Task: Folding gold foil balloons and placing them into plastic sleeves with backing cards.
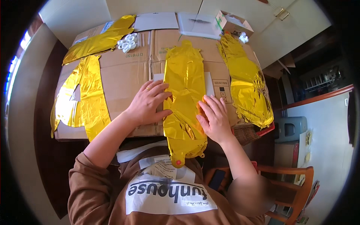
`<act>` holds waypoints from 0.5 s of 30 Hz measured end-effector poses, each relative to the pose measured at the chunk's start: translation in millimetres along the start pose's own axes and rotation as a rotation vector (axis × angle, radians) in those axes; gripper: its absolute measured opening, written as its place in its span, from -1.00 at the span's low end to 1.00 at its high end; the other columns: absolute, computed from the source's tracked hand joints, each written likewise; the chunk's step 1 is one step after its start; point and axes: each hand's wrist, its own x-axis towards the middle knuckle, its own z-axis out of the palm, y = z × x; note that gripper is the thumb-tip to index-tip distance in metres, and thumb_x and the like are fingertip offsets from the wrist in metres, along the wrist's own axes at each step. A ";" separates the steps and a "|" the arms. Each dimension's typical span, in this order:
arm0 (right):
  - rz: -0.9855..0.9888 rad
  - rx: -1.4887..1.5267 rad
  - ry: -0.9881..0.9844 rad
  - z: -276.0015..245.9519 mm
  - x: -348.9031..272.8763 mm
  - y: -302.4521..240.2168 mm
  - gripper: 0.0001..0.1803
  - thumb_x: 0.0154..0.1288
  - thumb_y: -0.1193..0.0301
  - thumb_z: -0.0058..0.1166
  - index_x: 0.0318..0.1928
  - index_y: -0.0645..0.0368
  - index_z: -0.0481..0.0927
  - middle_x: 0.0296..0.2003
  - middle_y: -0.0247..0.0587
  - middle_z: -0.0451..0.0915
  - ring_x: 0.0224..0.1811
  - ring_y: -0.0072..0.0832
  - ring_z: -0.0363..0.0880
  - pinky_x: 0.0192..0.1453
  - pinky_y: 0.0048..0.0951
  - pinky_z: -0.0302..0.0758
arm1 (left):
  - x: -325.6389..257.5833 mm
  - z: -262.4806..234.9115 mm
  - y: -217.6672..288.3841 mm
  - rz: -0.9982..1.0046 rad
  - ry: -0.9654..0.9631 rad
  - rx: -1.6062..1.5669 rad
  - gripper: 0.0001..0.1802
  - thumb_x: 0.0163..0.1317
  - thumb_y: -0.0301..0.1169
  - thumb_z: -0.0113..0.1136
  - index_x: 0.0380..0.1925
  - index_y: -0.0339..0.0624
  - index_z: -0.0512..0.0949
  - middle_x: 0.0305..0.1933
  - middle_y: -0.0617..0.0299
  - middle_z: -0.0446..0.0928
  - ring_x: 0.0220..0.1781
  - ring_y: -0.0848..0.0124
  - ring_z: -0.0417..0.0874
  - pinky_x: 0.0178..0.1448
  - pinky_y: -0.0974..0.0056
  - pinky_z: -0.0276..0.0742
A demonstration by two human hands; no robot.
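A flat, uninflated gold foil balloon (183, 75) lies lengthwise in front of me, its near end hanging over the edge of the cardboard-covered table (122, 78). On its left edge rests my left hand (149, 102), fingers spread and thumb apart on the foil. My right hand (214, 118) touches the right edge, fingers stretched out, thumb on the foil. Both hands look open. Some creases run across the foil between them. A white sheet (209, 83) shows partly from beneath the balloon.
More flat gold foil balloons lie at the left (93, 90), far left (95, 42) and right (245, 80). Several white ribbon rolls (128, 43) sit near white sheets (156, 21). A small open box (234, 23) stands far right. Beside the table are a wicker basket (245, 135) and wooden chair (287, 170).
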 end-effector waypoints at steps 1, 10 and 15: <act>0.006 0.016 0.005 1.9 -0.4 -0.4 -0.53 0.39 0.25 0.20 0.23 0.15 0.57 0.31 -0.04 0.47 0.42 -0.02 0.35 0.55 0.18 0.13 | -0.4 -1.0 -3.1 0.011 -0.001 -0.003 -0.35 0.09 -0.11 0.47 0.17 -0.12 0.57 0.35 -0.01 0.44 0.46 -0.05 0.37 0.53 -0.12 0.24; -0.099 0.054 -0.063 -10.6 9.5 22.7 -0.46 0.35 0.28 0.25 0.26 0.26 0.54 0.37 -0.08 0.44 0.45 -0.11 0.33 0.55 -0.04 0.22 | -2.9 -6.2 5.3 0.042 0.015 -0.021 -0.34 0.06 -0.13 0.51 0.15 -0.12 0.55 0.24 0.02 0.45 0.40 0.00 0.42 0.53 -0.15 0.24; -0.132 -0.066 -0.141 -17.4 12.9 22.0 -0.45 0.37 0.29 0.22 0.29 0.31 0.51 0.40 -0.08 0.41 0.46 -0.15 0.31 0.52 -0.12 0.26 | -7.0 -1.8 8.9 0.041 0.030 -0.052 -0.40 0.06 -0.17 0.51 0.09 -0.10 0.57 0.15 0.09 0.49 0.31 0.09 0.51 0.51 -0.14 0.29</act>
